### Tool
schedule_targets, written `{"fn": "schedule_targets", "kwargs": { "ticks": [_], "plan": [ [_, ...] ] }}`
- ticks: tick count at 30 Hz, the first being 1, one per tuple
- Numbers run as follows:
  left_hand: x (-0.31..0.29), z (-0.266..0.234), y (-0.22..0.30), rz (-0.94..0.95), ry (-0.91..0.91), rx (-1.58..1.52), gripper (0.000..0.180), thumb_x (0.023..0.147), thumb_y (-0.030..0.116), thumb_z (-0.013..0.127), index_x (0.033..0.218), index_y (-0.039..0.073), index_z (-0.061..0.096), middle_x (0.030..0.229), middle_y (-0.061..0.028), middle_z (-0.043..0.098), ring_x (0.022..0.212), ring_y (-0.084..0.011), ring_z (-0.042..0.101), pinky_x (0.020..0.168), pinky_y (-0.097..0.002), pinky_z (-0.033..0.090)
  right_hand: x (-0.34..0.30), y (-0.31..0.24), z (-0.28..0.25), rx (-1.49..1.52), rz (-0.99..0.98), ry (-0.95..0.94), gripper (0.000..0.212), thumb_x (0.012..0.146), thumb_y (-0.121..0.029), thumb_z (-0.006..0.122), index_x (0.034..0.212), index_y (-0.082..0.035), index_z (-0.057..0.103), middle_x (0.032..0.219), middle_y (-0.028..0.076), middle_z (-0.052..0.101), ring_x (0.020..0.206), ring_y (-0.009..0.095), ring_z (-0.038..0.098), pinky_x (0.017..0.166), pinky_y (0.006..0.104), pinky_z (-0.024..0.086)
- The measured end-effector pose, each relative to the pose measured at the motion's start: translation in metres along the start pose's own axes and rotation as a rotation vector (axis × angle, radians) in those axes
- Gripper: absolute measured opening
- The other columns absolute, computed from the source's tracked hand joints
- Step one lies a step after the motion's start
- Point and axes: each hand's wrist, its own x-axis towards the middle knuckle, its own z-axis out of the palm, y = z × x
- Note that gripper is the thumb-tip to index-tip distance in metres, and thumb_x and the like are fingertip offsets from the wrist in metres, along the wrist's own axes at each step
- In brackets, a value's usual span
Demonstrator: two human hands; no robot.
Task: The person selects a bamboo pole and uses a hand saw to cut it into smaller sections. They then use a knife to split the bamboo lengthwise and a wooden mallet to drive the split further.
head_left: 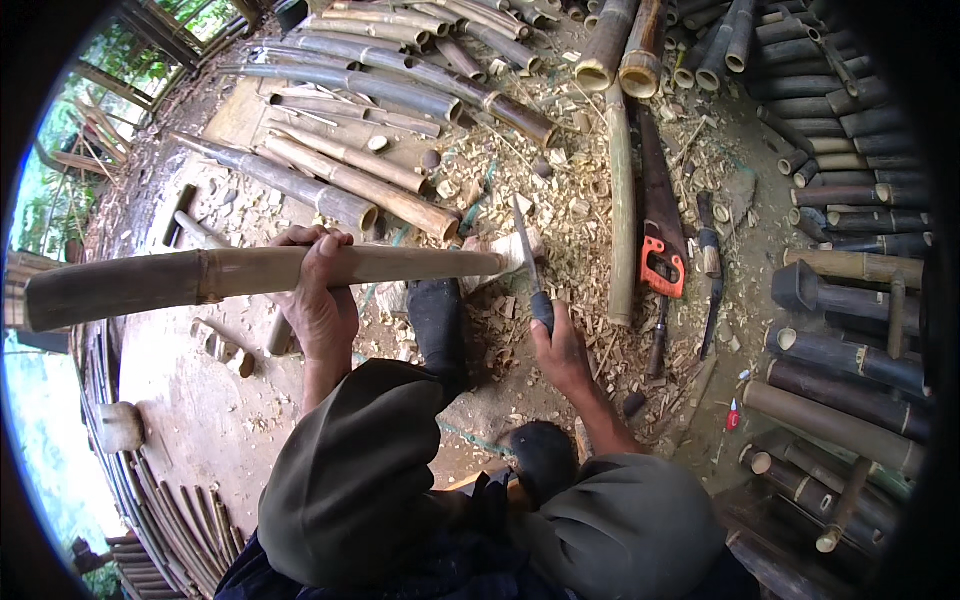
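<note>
My left hand (322, 290) is closed around a long bamboo pole (260, 273), which lies across the view with its dark thick end far to the left. The pole's pale end reaches a light wood block (512, 250) on the ground, near my dark boot (437, 325). In my right hand (563, 350) is a knife (528, 245), gripped by its dark handle. Its blade points up and away, just beyond the pole's pale end. Whether the blade touches the block I cannot tell.
Wood chips (570, 215) litter the ground. An orange-handled saw (662, 262) and an upright-lying bamboo length (621, 220) are right of my hands. Cut bamboo tubes (850, 350) are stacked at the right. More bamboo poles (350, 170) lie ahead; a red-capped small bottle (733, 415) lies right.
</note>
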Motion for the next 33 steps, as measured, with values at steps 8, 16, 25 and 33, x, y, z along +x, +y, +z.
{"fn": "schedule_targets", "kwargs": {
  "ticks": [8, 16, 25, 33],
  "plan": [
    [-0.01, 0.003, 0.002, 0.03, 0.128, -0.006, 0.037, 0.085, -0.001, 0.08, 0.112, 0.006, 0.056, 0.101, -0.0089, 0.064, 0.091, -0.0189, 0.067, 0.093, -0.0352, 0.056, 0.006, -0.058, -0.008, 0.059, -0.344, 0.137, 0.04, 0.105, -0.025, 0.057, 0.134, 0.002, 0.051, 0.094, 0.027, 0.07, 0.083, 0.047, 0.071, 0.067, 0.0508, 0.055],
    [-0.007, 0.015, -0.002, 0.046, 0.082, -0.001, 0.036, 0.085, -0.003, 0.079, 0.11, 0.006, 0.055, 0.098, -0.0087, 0.062, 0.093, -0.0206, 0.064, 0.094, -0.0351, 0.053, 0.051, 0.004, 0.01, -0.204, 0.139, -0.169, 0.038, 0.107, -0.034, 0.053, 0.124, 0.0, 0.05, 0.084, 0.027, 0.07, 0.077, 0.047, 0.072, 0.065, 0.0535, 0.057],
    [-0.017, 0.0, -0.002, 0.071, -0.225, -0.005, 0.039, 0.081, 0.0, 0.078, 0.111, 0.007, 0.054, 0.098, -0.009, 0.055, 0.094, -0.0237, 0.057, 0.1, -0.0452, 0.047, 0.023, -0.02, 0.01, 0.132, -0.287, 0.066, 0.028, 0.105, -0.024, 0.058, 0.116, 0.001, 0.052, 0.081, 0.022, 0.069, 0.07, 0.034, 0.073, 0.059, 0.048, 0.056],
    [-0.021, -0.008, 0.002, 0.071, -0.255, 0.035, 0.041, 0.081, 0.0, 0.078, 0.112, 0.007, 0.053, 0.096, -0.0085, 0.055, 0.094, -0.0237, 0.057, 0.1, -0.0457, 0.046, 0.015, -0.062, -0.018, 0.026, -0.267, 0.044, 0.028, 0.102, -0.022, 0.062, 0.115, 0.0, 0.051, 0.081, 0.027, 0.067, 0.073, 0.047, 0.07, 0.06, 0.0515, 0.054]
  ]
}}
